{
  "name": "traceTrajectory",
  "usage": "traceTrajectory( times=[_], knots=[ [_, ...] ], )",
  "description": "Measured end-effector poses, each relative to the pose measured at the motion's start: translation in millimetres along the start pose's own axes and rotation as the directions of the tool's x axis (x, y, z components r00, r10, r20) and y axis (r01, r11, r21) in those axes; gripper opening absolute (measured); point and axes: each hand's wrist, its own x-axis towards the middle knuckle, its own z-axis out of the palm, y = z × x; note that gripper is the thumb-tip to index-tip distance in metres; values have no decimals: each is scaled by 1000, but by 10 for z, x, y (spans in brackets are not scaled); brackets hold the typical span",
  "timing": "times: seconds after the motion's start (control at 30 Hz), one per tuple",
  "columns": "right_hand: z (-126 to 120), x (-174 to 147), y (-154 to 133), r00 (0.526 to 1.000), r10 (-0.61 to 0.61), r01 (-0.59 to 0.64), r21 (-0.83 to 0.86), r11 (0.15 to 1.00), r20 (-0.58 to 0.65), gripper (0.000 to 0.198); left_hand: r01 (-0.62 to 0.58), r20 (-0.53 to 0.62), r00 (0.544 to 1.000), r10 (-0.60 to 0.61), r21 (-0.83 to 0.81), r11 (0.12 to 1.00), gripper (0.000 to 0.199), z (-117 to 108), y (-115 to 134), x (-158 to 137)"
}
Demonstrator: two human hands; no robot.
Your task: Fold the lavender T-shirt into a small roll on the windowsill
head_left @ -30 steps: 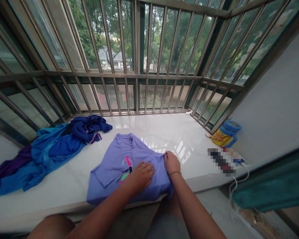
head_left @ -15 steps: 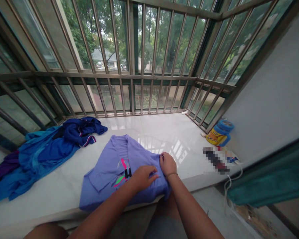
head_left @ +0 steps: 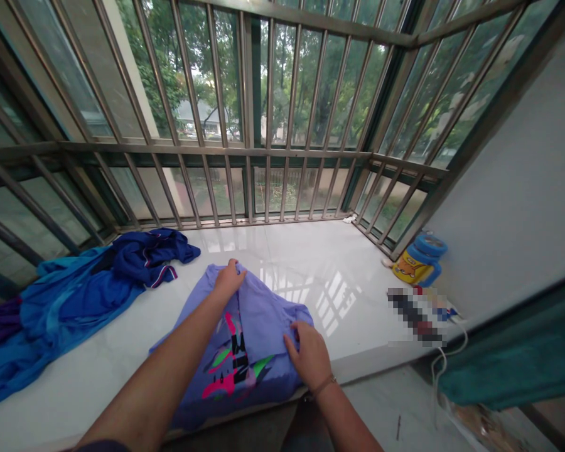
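Note:
A purple T-shirt [head_left: 268,314] with a pink, green and black print lies on the white ledge in front of me, its lower edge hanging over the front. At the neckline, my left hand [head_left: 229,281] is closed on the fabric, thumb and fingers pinching the collar. My right hand [head_left: 312,353] rests by the shirt's right side, with thumb and forefinger apart and touching the cloth. My left forearm covers part of the shirt's left side.
On the left of the white ledge [head_left: 282,248] lies a heap of blue clothes [head_left: 103,282]. At the right stand a blue and yellow jug [head_left: 417,260] and blurred small items with a white cord [head_left: 445,361]. Metal bars [head_left: 249,150] line the window; a green curtain [head_left: 513,351] hangs right.
My left hand has moved up from the shirt's middle to the collar and taken hold. The right hand has shifted lower. The folded sleeve is gone from the front, and more print shows.

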Motion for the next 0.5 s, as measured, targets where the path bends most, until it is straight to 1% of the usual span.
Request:
traceTrajectory(
  times=[0.07,0.13,0.23,0.37,0.43,0.5],
  knots=[
    [48,-38,-15,1000,-15,14,-45,999,-14,16,-12,34,999,13,-21,1000,41,36,45,193],
    [63,-46,-22,1000,-2,0,-58,998,-27,13,-38,54,998,41,-56,998,36,97,106,352],
    [55,-38,-31,999,14,-17,-61,998,-45,11,-73,89,993,84,-114,991,39,229,178,496],
    [40,-37,-45,998,30,-34,-64,997,-55,11,-127,134,980,151,-169,977,51,393,194,497],
    [37,-43,-50,998,36,-39,-64,997,-48,14,-159,112,977,179,-169,973,50,424,171,434],
    [38,-47,-48,999,34,-37,-70,997,-39,17,-191,73,976,203,-146,971,45,412,124,332]
  ],
)
